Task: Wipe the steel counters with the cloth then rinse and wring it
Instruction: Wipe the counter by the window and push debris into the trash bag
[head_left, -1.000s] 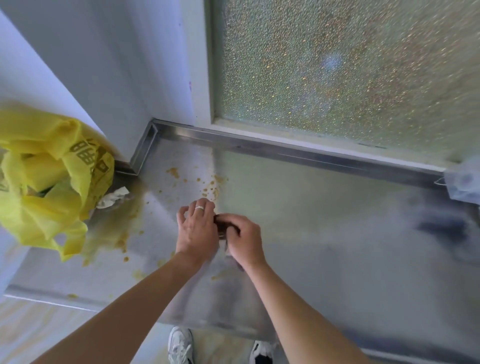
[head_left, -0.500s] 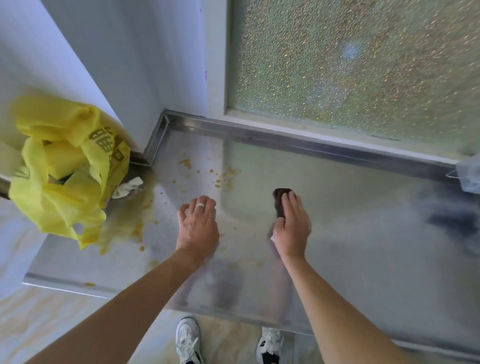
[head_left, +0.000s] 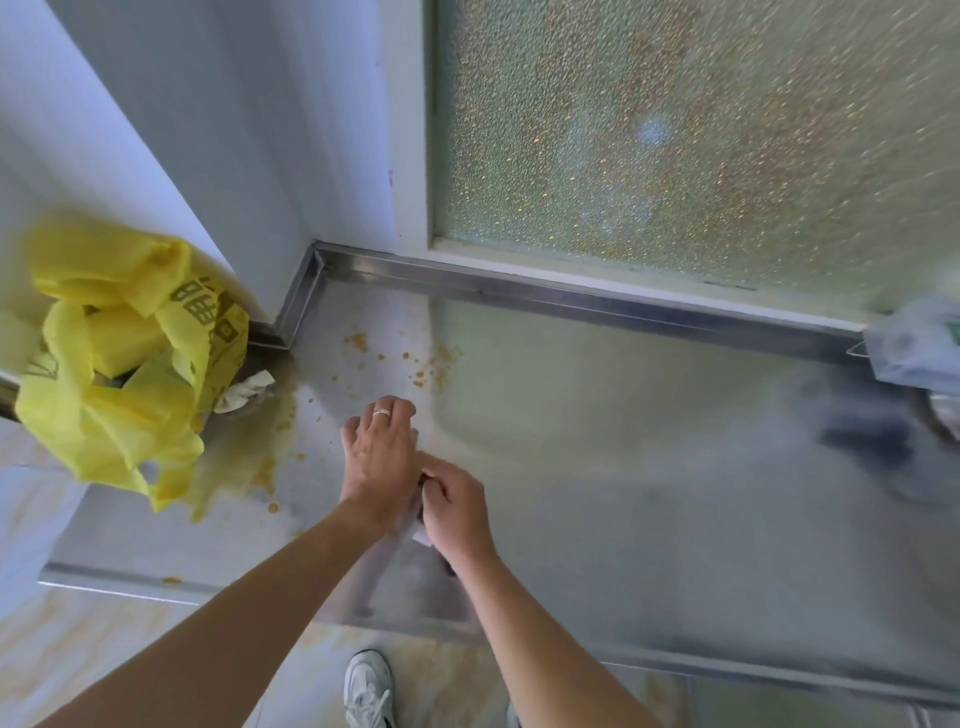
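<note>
The steel counter (head_left: 649, 467) runs below a frosted window, with yellow-brown crumbs and smears (head_left: 436, 364) at its left end. My right hand (head_left: 454, 512) is curled round the cloth (head_left: 422, 536), of which only a pale corner and a dark edge show under the palm. Right beside it, my left hand (head_left: 382, 452), with a ring on it, rests on the counter and its thumb side touches my right hand. Most of the cloth is hidden by both hands.
A yellow plastic bag (head_left: 130, 364) bulges at the counter's left end, with a crumpled tissue (head_left: 244, 389) beside it. A clear plastic-wrapped item (head_left: 919, 348) sits at the far right. The raised steel rim (head_left: 571, 296) lines the back. My shoe (head_left: 369, 691) shows on the floor.
My right hand has pulled the cloth back and leftward across the counter until it meets my left hand. My left hand has stayed about where it was.
</note>
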